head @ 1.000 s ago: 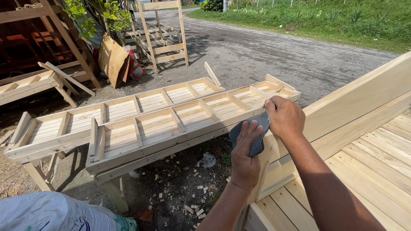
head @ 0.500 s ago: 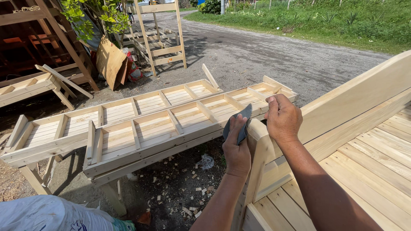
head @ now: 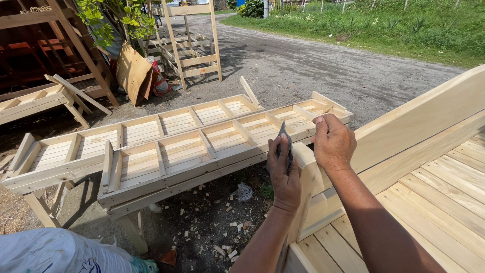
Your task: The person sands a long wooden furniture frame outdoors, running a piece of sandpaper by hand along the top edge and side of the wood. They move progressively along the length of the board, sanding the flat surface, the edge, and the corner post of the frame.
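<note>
We see our left hand [head: 284, 177] raised upright with the palm turned toward the end of the pale wooden post [head: 309, 192], fingers closed around a dark sheet of sandpaper [head: 284, 144] that stands pressed against the post's left face. Our right hand [head: 332, 141] curls over the top of the same post from the other side, knuckles up, gripping the wood where a sloping board [head: 419, 121] meets it; both forearms reach in from the lower edge of the view. To the right lies the slatted wooden surface [head: 434, 207] of the piece we lean over. Ahead, two long slatted frames [head: 166, 146] rest side by side on low wooden supports. Wood chips [head: 222, 227] litter the dark ground below them. Beyond runs a gravel road [head: 303, 65] bordered by grass [head: 404, 25], with a ladder-like frame [head: 192, 45] standing upright at its edge.
</note>
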A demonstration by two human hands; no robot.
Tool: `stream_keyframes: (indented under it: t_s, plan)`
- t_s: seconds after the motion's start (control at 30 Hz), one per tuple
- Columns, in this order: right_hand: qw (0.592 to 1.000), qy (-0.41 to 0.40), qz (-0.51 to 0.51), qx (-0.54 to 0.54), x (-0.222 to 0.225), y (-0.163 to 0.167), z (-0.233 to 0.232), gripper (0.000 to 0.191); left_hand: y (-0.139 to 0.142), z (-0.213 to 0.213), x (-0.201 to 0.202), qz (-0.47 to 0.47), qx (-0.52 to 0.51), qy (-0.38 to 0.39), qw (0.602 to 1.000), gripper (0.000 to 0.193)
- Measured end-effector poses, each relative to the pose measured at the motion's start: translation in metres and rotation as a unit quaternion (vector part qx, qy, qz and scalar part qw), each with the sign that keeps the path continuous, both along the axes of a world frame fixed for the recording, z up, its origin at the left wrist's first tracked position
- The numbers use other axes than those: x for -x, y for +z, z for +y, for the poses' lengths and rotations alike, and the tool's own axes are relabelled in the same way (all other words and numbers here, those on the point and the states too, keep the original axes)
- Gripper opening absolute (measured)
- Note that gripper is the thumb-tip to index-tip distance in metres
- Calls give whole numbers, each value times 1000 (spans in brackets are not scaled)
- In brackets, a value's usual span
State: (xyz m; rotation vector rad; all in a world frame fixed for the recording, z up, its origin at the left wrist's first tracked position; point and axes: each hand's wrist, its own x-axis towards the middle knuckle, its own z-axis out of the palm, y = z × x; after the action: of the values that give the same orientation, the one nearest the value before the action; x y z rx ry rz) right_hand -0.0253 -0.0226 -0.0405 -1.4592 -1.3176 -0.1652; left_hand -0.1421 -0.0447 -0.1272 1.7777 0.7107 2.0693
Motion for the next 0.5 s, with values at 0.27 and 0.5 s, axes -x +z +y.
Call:
stream_keyframes:
  t_s: [0.27,0.5]
  plan:
    - [1000,-1,2,-3,0,1,1,27,-48,-48,0,-123,164,-100,974,57]
    - [1000,3,-8,-22,-1,-1,0,27,-4,-3,-4,-37,27,-30,999,45]
